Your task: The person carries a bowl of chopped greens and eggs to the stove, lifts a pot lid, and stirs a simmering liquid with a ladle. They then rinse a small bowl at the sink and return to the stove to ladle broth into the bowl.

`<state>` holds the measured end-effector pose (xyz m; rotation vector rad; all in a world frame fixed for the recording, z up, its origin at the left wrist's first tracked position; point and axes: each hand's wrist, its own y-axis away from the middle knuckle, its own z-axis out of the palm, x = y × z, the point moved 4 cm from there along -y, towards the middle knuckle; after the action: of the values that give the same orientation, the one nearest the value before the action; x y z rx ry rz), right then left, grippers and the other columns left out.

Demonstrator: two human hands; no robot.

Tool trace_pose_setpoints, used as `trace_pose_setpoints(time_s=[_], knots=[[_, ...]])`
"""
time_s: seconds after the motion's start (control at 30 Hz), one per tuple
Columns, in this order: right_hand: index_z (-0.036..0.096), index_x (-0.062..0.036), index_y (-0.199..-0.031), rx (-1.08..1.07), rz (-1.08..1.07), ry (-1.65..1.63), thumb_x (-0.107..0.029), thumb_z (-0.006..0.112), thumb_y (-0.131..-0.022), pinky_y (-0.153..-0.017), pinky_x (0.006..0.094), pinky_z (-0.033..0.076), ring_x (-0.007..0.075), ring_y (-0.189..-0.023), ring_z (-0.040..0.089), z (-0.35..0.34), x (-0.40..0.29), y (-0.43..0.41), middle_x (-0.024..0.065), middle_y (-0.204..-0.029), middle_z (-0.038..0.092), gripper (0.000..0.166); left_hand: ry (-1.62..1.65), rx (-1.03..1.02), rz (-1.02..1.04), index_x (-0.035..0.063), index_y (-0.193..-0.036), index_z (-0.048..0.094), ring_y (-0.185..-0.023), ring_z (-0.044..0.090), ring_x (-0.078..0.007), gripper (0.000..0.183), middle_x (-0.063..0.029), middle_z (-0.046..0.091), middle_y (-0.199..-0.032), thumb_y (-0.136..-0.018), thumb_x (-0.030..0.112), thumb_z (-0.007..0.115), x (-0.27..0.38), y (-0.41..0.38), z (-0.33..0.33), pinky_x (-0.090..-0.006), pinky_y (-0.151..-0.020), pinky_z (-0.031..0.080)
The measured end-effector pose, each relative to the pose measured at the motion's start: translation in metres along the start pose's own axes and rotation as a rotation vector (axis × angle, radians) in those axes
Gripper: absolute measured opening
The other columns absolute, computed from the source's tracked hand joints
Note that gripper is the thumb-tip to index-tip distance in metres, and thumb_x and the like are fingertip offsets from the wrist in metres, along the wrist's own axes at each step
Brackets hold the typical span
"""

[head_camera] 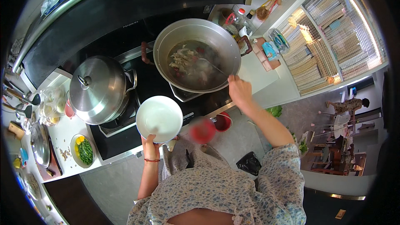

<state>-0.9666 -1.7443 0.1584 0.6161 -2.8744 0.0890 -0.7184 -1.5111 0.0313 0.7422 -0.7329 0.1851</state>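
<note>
My left hand [151, 148] grips the near rim of a white bowl [162, 115], thumb inside it. The bowl is held above the front of the black gas stove [117, 140], and no food shows in it. My right hand [240, 91] is closed around the handle of a metal ladle or spoon [215, 66], at the near right rim of a large metal pot [226, 37]. The utensil's head dips into steaming dark broth [190, 82]. Pieces of cooked meat [182, 57] and some red bits lie in the broth, mostly on the left.
A lidded steel pot [100, 90] stands on the left burner. Chopped greens [85, 152] fill a bowl on the left counter. Bottles [240, 20] stand behind the large pot. A red bucket [223, 122] and a black plastic bag [249, 163] are on the floor. Another person [347, 104] is far right.
</note>
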Motion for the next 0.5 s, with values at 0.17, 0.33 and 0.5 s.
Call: trace_pose_setpoints(time_s=[0.17, 0.33, 0.5], knots=[[0.057, -0.0027, -0.076, 0.037, 0.136, -0.304, -0.019, 0.043, -0.082, -0.062, 0.0473, 0.046, 0.0369, -0.068, 0.058, -0.004, 0.064, -0.045, 0.0181, -0.071, 0.060, 0.022, 0.013, 0.033, -0.010, 0.0090, -0.122, 0.034, -0.099, 0.051, -0.0301, 0.055, -0.0132, 0.046, -0.112, -0.068, 0.009, 0.047, -0.007, 0.004, 0.003, -0.0436, -0.063, 0.054], [0.058, -0.0022, -0.074, 0.198, 0.143, -0.264, -0.019, 0.042, -0.083, -0.060, 0.0464, 0.046, 0.0364, -0.066, 0.058, 0.005, 0.076, -0.072, 0.0180, -0.069, 0.060, 0.025, 0.003, 0.038, 0.010, 0.0089, -0.121, 0.034, -0.098, 0.053, -0.0297, 0.055, -0.0132, 0.047, -0.111, -0.068, 0.010, 0.048, -0.009, 0.004, 0.004, -0.0417, -0.061, 0.055], [0.056, -0.0004, -0.074, 0.225, 0.126, -0.178, -0.018, 0.041, -0.084, -0.055, 0.0453, 0.047, 0.0365, -0.058, 0.058, 0.015, 0.047, -0.084, 0.0199, -0.062, 0.058, 0.025, 0.005, 0.068, 0.040, 0.0088, -0.121, 0.035, -0.092, 0.055, -0.0280, 0.054, -0.0126, 0.048, -0.109, -0.068, 0.010, 0.047, -0.006, 0.006, 0.002, -0.0379, -0.056, 0.056]])
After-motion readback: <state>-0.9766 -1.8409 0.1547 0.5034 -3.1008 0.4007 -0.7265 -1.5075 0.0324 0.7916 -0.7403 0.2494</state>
